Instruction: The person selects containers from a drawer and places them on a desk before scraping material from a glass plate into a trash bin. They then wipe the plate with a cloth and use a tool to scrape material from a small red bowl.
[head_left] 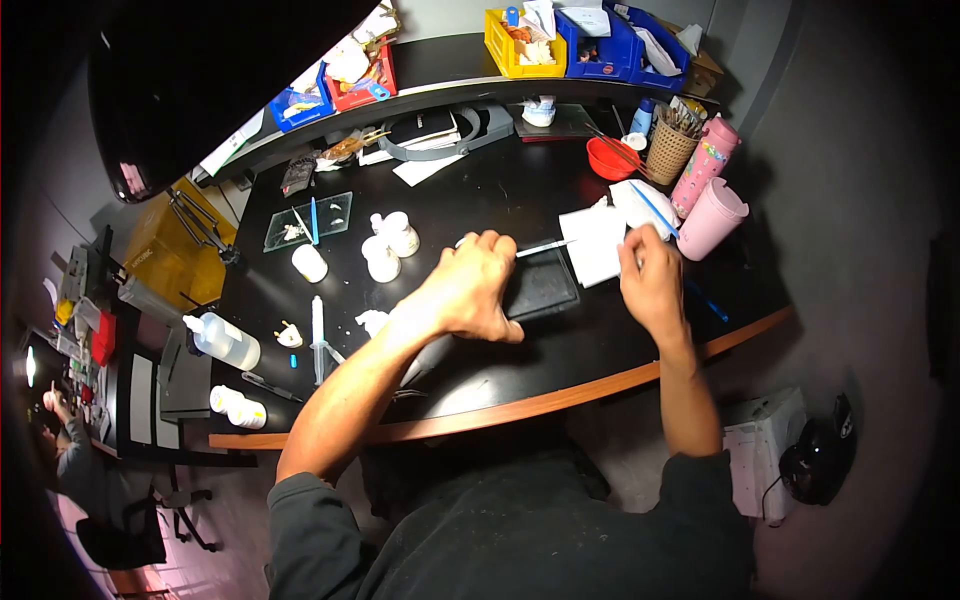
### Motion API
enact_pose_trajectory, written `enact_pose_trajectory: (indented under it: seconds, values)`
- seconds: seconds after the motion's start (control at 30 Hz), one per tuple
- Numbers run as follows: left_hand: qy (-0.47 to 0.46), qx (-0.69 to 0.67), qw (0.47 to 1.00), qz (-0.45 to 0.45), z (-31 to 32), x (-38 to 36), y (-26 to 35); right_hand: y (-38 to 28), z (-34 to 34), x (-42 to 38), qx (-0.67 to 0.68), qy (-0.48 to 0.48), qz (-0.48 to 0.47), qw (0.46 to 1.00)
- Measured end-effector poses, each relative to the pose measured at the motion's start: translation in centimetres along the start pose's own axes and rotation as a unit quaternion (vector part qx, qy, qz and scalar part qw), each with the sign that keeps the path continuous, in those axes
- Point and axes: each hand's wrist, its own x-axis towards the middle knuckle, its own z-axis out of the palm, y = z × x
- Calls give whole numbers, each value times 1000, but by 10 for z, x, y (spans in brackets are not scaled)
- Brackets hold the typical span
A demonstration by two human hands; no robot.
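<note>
L hand is pressing down on a dark flat pad mid-worktop, fingers curled, w/ a thin metal tool sticking out past the knuckles; grip looks closed on it. R hand is pinching the white paper sheet just beside the pad. Looks mid-job: white plaster casts are sitting untouched further back. Pink cups far right.

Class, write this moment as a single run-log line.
left hand: holds thin tool over dark slab | right hand: on white paper sheet | nearby: white plaster casts, pink cup
</note>
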Motion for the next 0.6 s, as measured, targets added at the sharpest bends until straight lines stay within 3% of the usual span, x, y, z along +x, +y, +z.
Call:
enact_pose_trajectory:
  seconds: [0.1,0.23,0.33,0.37,0.43,0.53,0.6]
  values:
    - [29,41,999,-9,-30,0,-11,7,30,52,67,31,-36,997]
    - [40,42,997,-54,-61,-5,-29,11,102,116,-32,-42,-20,998]
    - [47,32,995,-76,-78,-4,-43,20,152,132,-95,-105,72,987]
    - [55,29,994,-87,-82,-4,-45,15,156,129,-103,-127,101,981]
    - [78,57,993,-62,-82,1,-58,13,158,121,-141,-123,64,980]
    - [17,14,995,-94,-87,19,-68,-9,122,102,-121,-105,15,987]
    - [-2,54,993,-104,-84,36,-74,-14,97,83,-108,-116,-7,987]
